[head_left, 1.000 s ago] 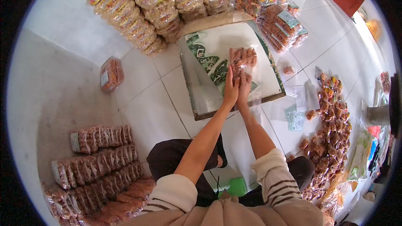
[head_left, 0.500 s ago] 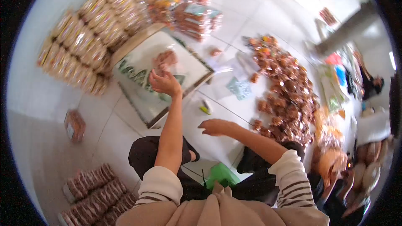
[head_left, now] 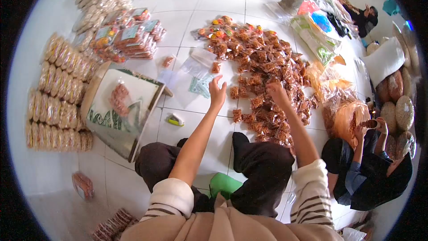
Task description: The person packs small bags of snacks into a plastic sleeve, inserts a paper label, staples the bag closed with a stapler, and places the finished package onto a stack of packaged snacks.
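My left hand (head_left: 217, 91) is over the white floor just left of the pile of small snack packets (head_left: 267, 62), fingers apart and empty. At the middle of that pile, my right hand (head_left: 278, 93) reaches down onto the packets with its fingers curled; what they hold, if anything, is too small to tell. A pale blue printed label sheet (head_left: 199, 87) lies by my left hand, with clear plastic bags (head_left: 192, 66) behind it. The filled clear bag of brown snacks (head_left: 119, 100) rests on the low board-topped stand (head_left: 100, 117) at the left.
Stacked snack bags (head_left: 58, 98) line the left wall. A green and white cutter (head_left: 175, 119) lies before my knees, near a green object (head_left: 225, 184). A co-worker (head_left: 370, 169) sits at the right beside a large orange bag (head_left: 350, 118). Another person is at the back right.
The view has turned right. Both hands have left the bag on the stand and moved to the right, my right hand onto the packet pile and my left hand beside it.
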Tool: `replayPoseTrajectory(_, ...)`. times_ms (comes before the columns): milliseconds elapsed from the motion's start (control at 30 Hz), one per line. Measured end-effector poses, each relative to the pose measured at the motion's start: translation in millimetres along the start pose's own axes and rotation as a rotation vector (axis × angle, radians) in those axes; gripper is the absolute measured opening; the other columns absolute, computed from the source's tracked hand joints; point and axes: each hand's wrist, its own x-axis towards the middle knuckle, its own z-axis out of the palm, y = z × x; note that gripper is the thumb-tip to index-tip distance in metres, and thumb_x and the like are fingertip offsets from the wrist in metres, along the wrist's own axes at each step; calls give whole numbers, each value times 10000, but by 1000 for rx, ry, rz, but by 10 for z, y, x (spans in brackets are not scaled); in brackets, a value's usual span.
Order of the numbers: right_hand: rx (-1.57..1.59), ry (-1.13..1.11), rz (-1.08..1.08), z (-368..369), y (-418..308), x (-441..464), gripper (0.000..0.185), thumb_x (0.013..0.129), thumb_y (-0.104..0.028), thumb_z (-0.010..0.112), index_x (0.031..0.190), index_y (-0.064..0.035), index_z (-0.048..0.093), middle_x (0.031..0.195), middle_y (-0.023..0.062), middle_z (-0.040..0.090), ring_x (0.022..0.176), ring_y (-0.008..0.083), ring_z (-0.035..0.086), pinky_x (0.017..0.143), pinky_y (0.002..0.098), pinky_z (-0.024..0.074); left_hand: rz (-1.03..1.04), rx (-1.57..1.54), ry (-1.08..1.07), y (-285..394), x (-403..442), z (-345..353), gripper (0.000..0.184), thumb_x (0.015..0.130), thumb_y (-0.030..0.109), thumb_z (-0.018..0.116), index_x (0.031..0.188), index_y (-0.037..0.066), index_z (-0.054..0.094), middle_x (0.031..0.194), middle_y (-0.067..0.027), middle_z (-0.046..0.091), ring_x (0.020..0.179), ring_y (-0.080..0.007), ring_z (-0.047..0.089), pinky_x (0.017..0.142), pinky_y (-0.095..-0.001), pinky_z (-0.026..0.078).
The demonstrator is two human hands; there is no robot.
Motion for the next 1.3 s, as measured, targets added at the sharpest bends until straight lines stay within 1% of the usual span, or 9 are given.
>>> replayPoseTrajectory(100,47,195,211,517,437,-222,208,778,-39,511,967,-50,596,932,149,602,848,261,582,756,328,452,-193,-3,-63,-433,-213,348,360,770,153,545,1101,39,460,1060,-119,502,1001,-265,414,898,-379,304)
replayPoseTrajectory(300,80,36,-157,1311,602,-128,292,714,78,496,980,-21,560,1047,154,523,990,334,494,859,362,407,-502,-48,-43,-1057,-451,870,426,749,121,571,1134,12,424,1088,-173,479,1009,-285,449,889,-376,347)
replayPoseTrajectory(467,-144,25,-135,1673,455,218,404,736,27,462,1138,7,429,1195,206,403,1104,357,387,919,392,362,-318,191,-24,-1108,-380,1148,523,748,121,565,1194,-33,339,1090,-217,454,1025,-352,409,912,-423,304)
replayPoseTrajectory(700,-509,41,25,1912,457,433,429,745,-40,496,1161,-23,396,1197,200,390,1022,355,409,837,395,409,-560,341,-187,-1141,-264,1220,515,710,166,627,1126,-13,382,1047,-228,424,986,-362,374,871,-453,288)
replayPoseTrajectory(767,-125,26,51,1864,500,431,508,679,26,548,1164,-26,406,1159,176,432,1071,353,372,884,399,372,-560,353,-140,-1046,-244,1168,416,718,126,628,1054,-2,421,1005,-215,483,959,-340,440,844,-434,339)
replayPoseTrajectory(833,-1,56,126,1789,390,445,474,699,36,552,1154,-24,432,1098,151,496,1035,287,443,860,363,397,-606,-111,-44,-885,-170,1049,332,741,75,616,1010,5,435,949,-180,542,900,-270,535,779,-367,425)
replayPoseTrajectory(900,629,125,356,1671,303,485,426,754,35,520,1168,-9,434,1082,117,529,975,208,510,820,323,425,-595,-190,-28,-736,-70,912,322,752,64,610,1011,6,428,933,-161,557,871,-231,559,745,-329,446)
replayPoseTrajectory(1067,1415,155,343,1192,-93,556,349,846,-57,454,1183,32,429,1060,94,552,936,170,550,805,290,449,-405,-555,134,-278,202,581,326,773,71,610,1013,20,396,949,-89,532,890,-176,552,723,-274,464)
replayPoseTrajectory(1300,1438,63,252,605,-1069,447,337,855,-67,444,1176,32,429,1070,99,545,951,181,543,832,306,442,-7,-602,92,836,441,-178,303,792,53,590,992,43,363,1105,-116,441,1035,-188,450,840,-297,420)
